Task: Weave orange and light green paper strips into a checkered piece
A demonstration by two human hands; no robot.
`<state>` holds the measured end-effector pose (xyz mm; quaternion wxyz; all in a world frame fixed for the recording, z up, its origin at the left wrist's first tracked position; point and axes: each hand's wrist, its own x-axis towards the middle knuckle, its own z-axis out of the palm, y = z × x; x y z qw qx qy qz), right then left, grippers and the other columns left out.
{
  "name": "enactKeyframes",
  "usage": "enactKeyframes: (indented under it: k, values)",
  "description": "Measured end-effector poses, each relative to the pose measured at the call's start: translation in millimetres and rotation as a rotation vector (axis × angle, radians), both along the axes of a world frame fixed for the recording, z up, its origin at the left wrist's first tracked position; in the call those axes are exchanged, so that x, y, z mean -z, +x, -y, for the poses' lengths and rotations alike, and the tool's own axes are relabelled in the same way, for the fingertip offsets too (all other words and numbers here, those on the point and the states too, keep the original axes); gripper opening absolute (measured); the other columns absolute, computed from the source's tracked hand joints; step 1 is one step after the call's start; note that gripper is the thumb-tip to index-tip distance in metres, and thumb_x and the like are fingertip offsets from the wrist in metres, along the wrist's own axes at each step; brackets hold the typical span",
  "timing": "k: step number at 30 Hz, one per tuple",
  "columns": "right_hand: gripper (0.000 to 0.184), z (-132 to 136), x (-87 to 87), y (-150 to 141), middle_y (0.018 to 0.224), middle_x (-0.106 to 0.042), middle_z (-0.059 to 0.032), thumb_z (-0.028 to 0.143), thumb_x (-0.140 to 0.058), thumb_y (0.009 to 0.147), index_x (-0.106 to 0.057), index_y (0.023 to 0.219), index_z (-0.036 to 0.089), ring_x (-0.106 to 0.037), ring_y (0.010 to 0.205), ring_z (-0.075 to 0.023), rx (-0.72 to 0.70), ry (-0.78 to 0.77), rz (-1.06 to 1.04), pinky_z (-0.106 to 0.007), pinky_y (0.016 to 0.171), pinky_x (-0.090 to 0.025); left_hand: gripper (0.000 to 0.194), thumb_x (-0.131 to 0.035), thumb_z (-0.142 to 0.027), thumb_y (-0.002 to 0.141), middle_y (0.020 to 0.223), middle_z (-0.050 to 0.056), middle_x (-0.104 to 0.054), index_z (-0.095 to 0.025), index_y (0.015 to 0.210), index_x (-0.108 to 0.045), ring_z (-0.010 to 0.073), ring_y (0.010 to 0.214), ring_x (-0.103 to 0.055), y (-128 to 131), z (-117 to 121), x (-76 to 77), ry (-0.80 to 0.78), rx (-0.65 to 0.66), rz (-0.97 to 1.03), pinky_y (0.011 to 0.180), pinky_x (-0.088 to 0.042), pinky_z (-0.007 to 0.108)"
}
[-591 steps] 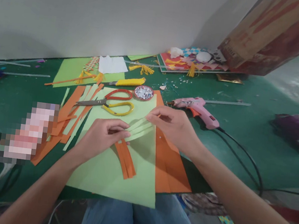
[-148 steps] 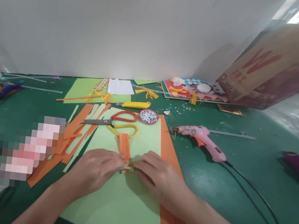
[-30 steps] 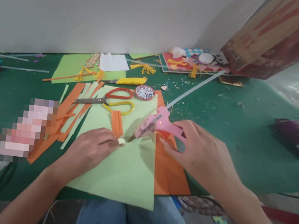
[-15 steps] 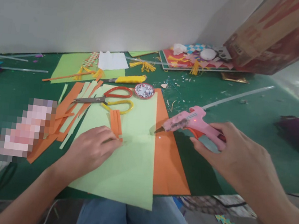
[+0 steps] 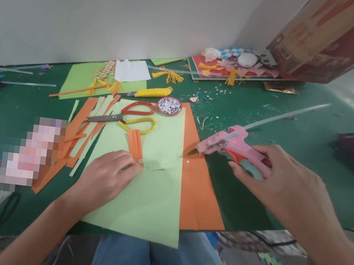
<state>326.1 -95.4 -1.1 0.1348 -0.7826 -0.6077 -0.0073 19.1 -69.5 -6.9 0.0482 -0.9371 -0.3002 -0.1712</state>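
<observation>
My left hand point(image 5: 106, 179) presses down on a light green paper strip point(image 5: 160, 163) where it meets the near end of three orange strips point(image 5: 135, 143), all lying on a light green sheet point(image 5: 149, 198). My right hand point(image 5: 282, 184) grips a pink glue gun point(image 5: 232, 144) with a clear glue stick point(image 5: 287, 115) out of its back. The gun's nozzle points left, just above the edge of an orange sheet point(image 5: 198, 195), well clear of the strips.
Red and yellow scissors point(image 5: 127, 118), a round tin of googly eyes point(image 5: 169, 105) and a yellow knife point(image 5: 151, 93) lie beyond the sheet. Loose orange and green strips point(image 5: 83, 131) pile at left. A tilted cardboard box point(image 5: 331, 35) stands at back right, on the green table point(image 5: 293, 134).
My right hand has carried the glue gun away from the strip joint to the right. My left hand stays pressed on the joint.
</observation>
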Motion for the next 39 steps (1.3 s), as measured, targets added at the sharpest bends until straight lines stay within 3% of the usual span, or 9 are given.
enactKeyframes:
  k: [9, 16, 21, 24, 26, 28, 31, 35, 39]
  values:
    - [0.035, -3, 9.7, 7, 0.073, -0.057, -0.0075, 0.057, -0.044, 0.077, -0.043, 0.075, 0.022, -0.051, 0.067, -0.0213, 0.005, 0.05, -0.064, -0.032, 0.058, -0.037, 0.017, -0.049, -0.011, 0.09, 0.079, 0.006, -0.066, -0.014, 0.084, -0.064, 0.0191, 0.079, -0.063, 3, 2, -0.7, 0.116, 0.005, -0.083, 0.068, -0.052, 0.031]
    - [0.036, -1, 29.0, 12, 0.08, -0.058, -0.0123, 0.054, -0.044, 0.085, -0.05, 0.082, 0.019, -0.053, 0.078, -0.0259, -0.039, 0.118, 0.067, -0.037, 0.068, -0.043, 0.019, -0.046, -0.009, 0.091, 0.078, 0.006, -0.067, -0.013, 0.085, -0.064, 0.0189, 0.078, -0.064, 4, 5, 0.0, 0.153, 0.004, -0.066, 0.071, -0.054, 0.032]
    - [0.043, 8, 15.9, -10, 0.089, -0.061, -0.018, 0.046, -0.048, 0.088, -0.055, 0.11, 0.01, -0.054, 0.084, -0.0298, -0.237, 0.343, 0.281, -0.043, 0.074, -0.046, 0.018, -0.047, -0.013, 0.092, 0.076, 0.005, -0.067, -0.014, 0.085, -0.064, 0.0185, 0.078, -0.064, 5, 8, 0.4, 0.088, -0.038, 0.002, 0.07, -0.054, 0.032]
    - [0.023, 14, 8.0, -42, 0.083, -0.061, -0.0122, 0.028, -0.053, 0.088, -0.061, 0.102, 0.012, -0.056, 0.08, -0.0247, -0.571, 0.438, 0.176, -0.037, 0.072, -0.047, 0.019, -0.047, -0.013, 0.092, 0.077, 0.005, -0.068, -0.014, 0.082, -0.064, 0.019, 0.078, -0.064, 6, 9, 0.3, 0.087, -0.049, 0.012, 0.069, -0.054, 0.032]
    - [0.024, 16, 8.2, -64, 0.082, -0.06, -0.01, 0.017, -0.049, 0.088, -0.062, 0.107, 0.011, -0.055, 0.075, -0.0206, -0.802, 0.298, 0.097, -0.033, 0.066, -0.047, 0.018, -0.047, -0.013, 0.092, 0.078, 0.005, -0.068, -0.014, 0.085, -0.064, 0.0186, 0.078, -0.064, 6, 10, 1.1, 0.074, -0.075, 0.015, 0.071, -0.054, 0.032]
    - [0.034, 16, 10.5, -81, 0.08, -0.058, -0.0084, 0.011, -0.046, 0.087, -0.059, 0.118, 0.012, -0.052, 0.072, -0.0199, -0.907, 0.223, 0.11, -0.032, 0.062, -0.048, 0.018, -0.047, -0.013, 0.092, 0.08, 0.006, -0.069, -0.014, 0.086, -0.064, 0.0179, 0.079, -0.064, 5, 12, 2.6, 0.054, -0.1, 0.027, 0.072, -0.054, 0.032]
    - [0.04, 16, 12.1, -93, 0.076, -0.056, -0.0072, 0.005, -0.043, 0.085, -0.058, 0.123, 0.011, -0.049, 0.07, -0.019, -0.97, 0.218, 0.148, -0.032, 0.062, -0.048, 0.02, -0.047, -0.014, 0.092, 0.083, 0.006, -0.07, -0.015, 0.083, -0.065, 0.0177, 0.081, -0.065, 3, 14, 4.8, 0.053, -0.112, 0.051, 0.073, -0.054, 0.031]
    - [0.034, 18, 10.1, -97, 0.071, -0.055, -0.0053, 0.004, -0.042, 0.086, -0.065, 0.11, 0.012, -0.046, 0.065, -0.0168, -1.038, 0.325, 0.087, -0.029, 0.058, -0.044, 0.016, -0.05, -0.009, 0.089, 0.086, 0.005, -0.07, -0.015, 0.086, -0.066, 0.019, 0.086, -0.066, 3, 18, 4.5, 0.087, -0.098, 0.031, 0.077, -0.055, 0.032]
    - [0.032, 17, 13.8, -102, 0.068, -0.054, -0.0042, 0.005, -0.044, 0.085, -0.065, 0.108, 0.01, -0.046, 0.063, -0.0172, -1.025, 0.322, 0.1, -0.03, 0.054, -0.041, 0.017, -0.05, -0.009, 0.089, 0.088, 0.007, -0.071, -0.014, 0.091, -0.066, 0.0199, 0.086, -0.067, 2, 20, 3.6, 0.105, -0.094, 0.01, 0.078, -0.056, 0.033]
